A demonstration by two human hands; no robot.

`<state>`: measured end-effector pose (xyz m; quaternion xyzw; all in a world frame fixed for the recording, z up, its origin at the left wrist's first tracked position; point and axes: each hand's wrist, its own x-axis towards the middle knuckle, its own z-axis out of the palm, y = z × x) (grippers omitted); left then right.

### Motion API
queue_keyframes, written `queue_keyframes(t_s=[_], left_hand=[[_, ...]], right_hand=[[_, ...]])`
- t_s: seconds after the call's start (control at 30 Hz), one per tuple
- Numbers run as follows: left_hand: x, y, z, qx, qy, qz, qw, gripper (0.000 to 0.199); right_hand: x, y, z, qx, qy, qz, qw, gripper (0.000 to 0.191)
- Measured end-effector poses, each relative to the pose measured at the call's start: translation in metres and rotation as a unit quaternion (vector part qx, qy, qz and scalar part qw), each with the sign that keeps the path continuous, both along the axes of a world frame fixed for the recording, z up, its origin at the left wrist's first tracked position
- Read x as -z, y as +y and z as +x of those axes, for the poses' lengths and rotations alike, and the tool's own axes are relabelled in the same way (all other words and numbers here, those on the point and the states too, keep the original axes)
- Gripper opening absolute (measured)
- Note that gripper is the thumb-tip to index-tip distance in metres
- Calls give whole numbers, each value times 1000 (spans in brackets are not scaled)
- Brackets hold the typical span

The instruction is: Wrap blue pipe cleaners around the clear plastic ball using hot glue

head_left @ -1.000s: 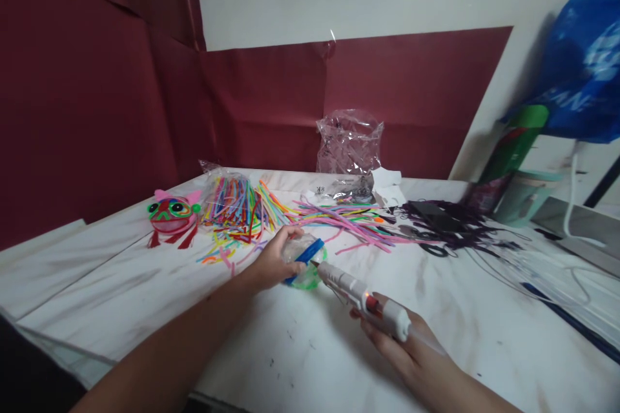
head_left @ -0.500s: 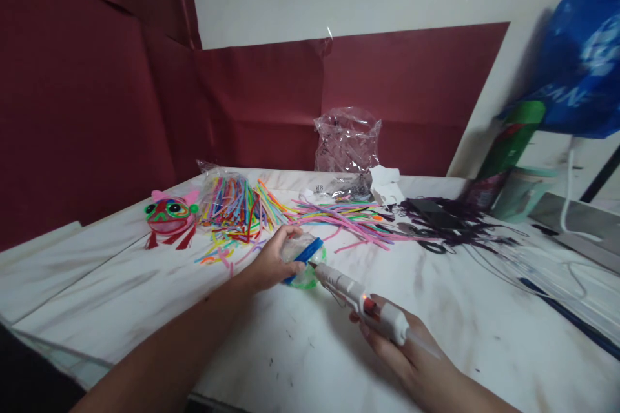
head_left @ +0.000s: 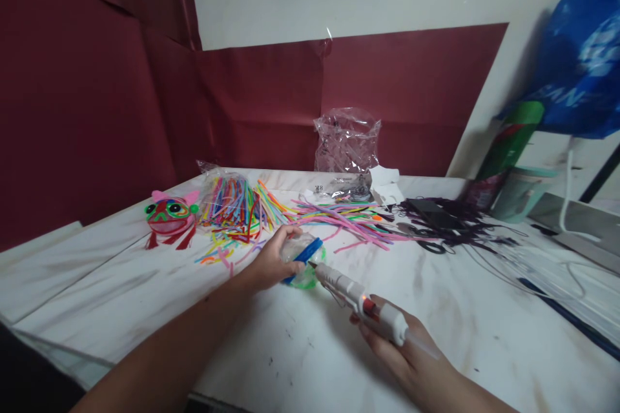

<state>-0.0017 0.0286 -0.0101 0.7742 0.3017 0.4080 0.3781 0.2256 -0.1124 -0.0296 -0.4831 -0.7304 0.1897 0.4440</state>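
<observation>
My left hand (head_left: 277, 259) is closed around a clear, rounded plastic piece (head_left: 293, 248) with a green edge. A blue pipe-cleaner strip (head_left: 310, 250) runs slantwise across it, under my thumb. In my right hand (head_left: 394, 352) is a white hot glue gun (head_left: 346, 288), its small light glowing orange and a clear glue stick poking out of the back. The gun's nozzle points at the plastic piece, right beside the blue strip; whether it touches I cannot tell.
A colourful animal-face craft (head_left: 170, 218) stands at the left. Behind my hands lie bundled pipe cleaners (head_left: 227, 203), loose pink ones (head_left: 349, 222), and a crumpled clear bag (head_left: 347, 142). To the right are dark threads (head_left: 460, 213) with a phone (head_left: 436, 214), scissors (head_left: 431, 246), and a pale green cup (head_left: 523, 193).
Almost nothing differs. Both hands, the plastic piece and the glue gun keep nearly the same positions.
</observation>
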Motion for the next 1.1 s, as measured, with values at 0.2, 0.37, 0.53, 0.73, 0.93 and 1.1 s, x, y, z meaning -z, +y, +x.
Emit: queue_keyframes(t_s=[0.2, 0.37, 0.53, 0.73, 0.93, 1.1], left_hand=[[1, 1, -1, 7, -11, 1, 1000, 57], [3, 2, -2, 4, -6, -2, 1000, 58], [4, 2, -2, 11, -8, 7, 1000, 58], [5, 3, -3, 11, -5, 9, 1000, 59], [5, 4, -3, 16, -3, 12, 1000, 58], [4, 2, -2, 9, 0, 7, 1000, 58]], right_hand=[[-4, 0, -1, 10, 1, -2, 1000, 22], [-6, -1, -3, 16, 5, 6, 1000, 24], [-8, -1, -4, 10, -8, -1, 1000, 22], [-14, -1, -4, 22, -22, 12, 999, 23], [-11, -1, -5, 15, -24, 7, 1000, 22], [-11, -2, -4, 20, -23, 14, 999, 22]])
